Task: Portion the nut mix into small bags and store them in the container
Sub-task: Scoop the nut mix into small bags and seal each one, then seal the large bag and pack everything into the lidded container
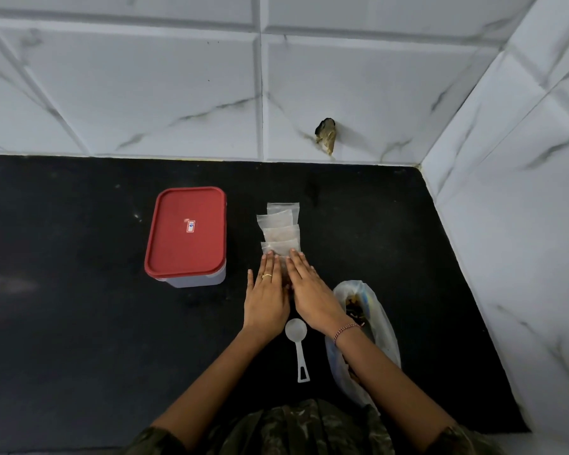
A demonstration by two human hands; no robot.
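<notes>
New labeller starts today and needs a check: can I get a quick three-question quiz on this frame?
1. True or false: the container has its red lid off.
2. Which tool lies beside the nut bag? A scoop, B knife, C cup.
3. Fill in: the left hand and right hand press flat on the small ___.
Key: 1 false; 2 A; 3 bags.

black countertop (79, 323); white marble-veined wall tiles (145, 77); corner at right.
</notes>
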